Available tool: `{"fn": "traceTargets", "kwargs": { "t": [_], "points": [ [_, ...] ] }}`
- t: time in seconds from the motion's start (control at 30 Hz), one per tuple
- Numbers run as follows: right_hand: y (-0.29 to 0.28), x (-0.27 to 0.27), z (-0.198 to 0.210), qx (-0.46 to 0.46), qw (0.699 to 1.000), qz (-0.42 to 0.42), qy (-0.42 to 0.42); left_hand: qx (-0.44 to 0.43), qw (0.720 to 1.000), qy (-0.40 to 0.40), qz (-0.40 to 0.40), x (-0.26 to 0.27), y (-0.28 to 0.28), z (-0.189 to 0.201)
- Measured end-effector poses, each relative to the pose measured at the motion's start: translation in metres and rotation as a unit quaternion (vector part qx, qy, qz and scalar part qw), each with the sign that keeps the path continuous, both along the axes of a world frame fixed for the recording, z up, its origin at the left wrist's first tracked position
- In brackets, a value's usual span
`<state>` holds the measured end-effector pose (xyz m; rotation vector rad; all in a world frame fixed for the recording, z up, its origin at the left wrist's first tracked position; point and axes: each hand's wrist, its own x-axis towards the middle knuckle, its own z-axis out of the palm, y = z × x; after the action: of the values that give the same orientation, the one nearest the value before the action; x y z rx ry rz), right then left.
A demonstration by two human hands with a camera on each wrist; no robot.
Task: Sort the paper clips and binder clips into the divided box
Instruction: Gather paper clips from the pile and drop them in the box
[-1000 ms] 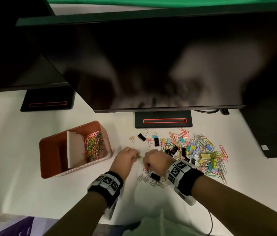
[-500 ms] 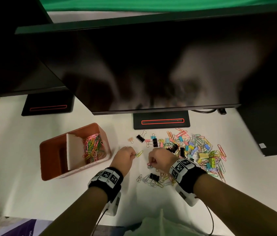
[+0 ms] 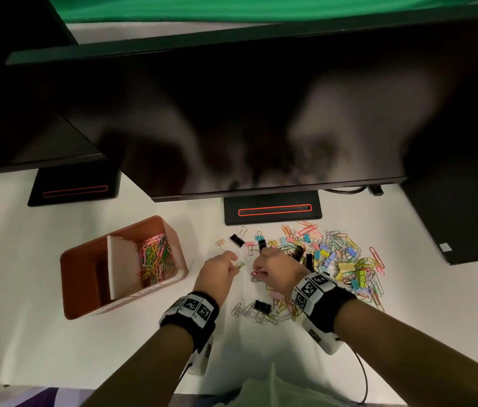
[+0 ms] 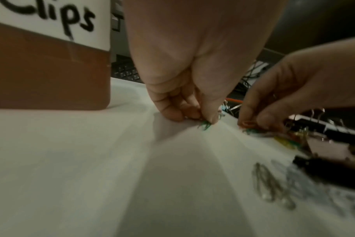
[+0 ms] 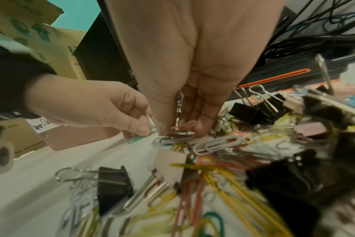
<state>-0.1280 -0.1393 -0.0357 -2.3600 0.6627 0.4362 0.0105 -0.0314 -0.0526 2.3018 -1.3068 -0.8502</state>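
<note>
A brown divided box (image 3: 85, 311) stands at the left; its right compartment holds coloured paper clips (image 3: 155, 261), and what lies in the left one is hidden in shadow. My left hand (image 3: 217, 273) pinches a green paper clip (image 3: 240, 264) (image 4: 205, 126) (image 5: 135, 139) just above the table. Beside it my right hand (image 3: 276, 271) pinches a pink paper clip (image 5: 183, 125) (image 3: 256, 273) at the near edge of the mixed pile (image 3: 334, 259) of paper clips and binder clips. A black binder clip (image 3: 262, 306) (image 5: 111, 181) lies in a small heap near my right wrist.
A large dark monitor (image 3: 246, 113) overhangs the table, its stand base (image 3: 273, 211) behind the pile. A second stand base (image 3: 74, 190) sits at back left. A black case (image 3: 466, 215) stands at right. Cables (image 5: 314, 32) run behind.
My hands, close together a second ago, have drawn slightly apart; the left hand now holds the green clip clear of the right hand. The view has shifted a little.
</note>
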Motion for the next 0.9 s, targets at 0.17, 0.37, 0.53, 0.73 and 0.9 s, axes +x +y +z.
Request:
{"fn": "traceTargets", "kwargs": {
  "t": [0.17,0.37,0.53,0.73,0.9],
  "points": [
    [0.005,-0.004,0.0,-0.02,0.999,0.028,0.004,-0.011,1.0,-0.005,-0.011,0.002,-0.005,-0.003],
    [-0.002,0.011,0.001,0.002,0.998,0.016,0.069,0.011,0.992,-0.067,-0.102,-0.001,-0.001,-0.004],
    [-0.002,0.017,-0.001,-0.015,0.995,0.022,0.101,0.01,0.996,-0.03,-0.086,-0.003,0.006,-0.002],
    [-0.002,0.02,0.0,0.001,0.993,0.02,0.117,-0.01,0.989,0.083,-0.125,-0.003,0.038,0.02],
    [-0.001,0.02,0.004,0.012,0.993,0.006,0.12,0.045,0.977,0.037,-0.207,-0.013,0.066,0.011]
  ]
}}
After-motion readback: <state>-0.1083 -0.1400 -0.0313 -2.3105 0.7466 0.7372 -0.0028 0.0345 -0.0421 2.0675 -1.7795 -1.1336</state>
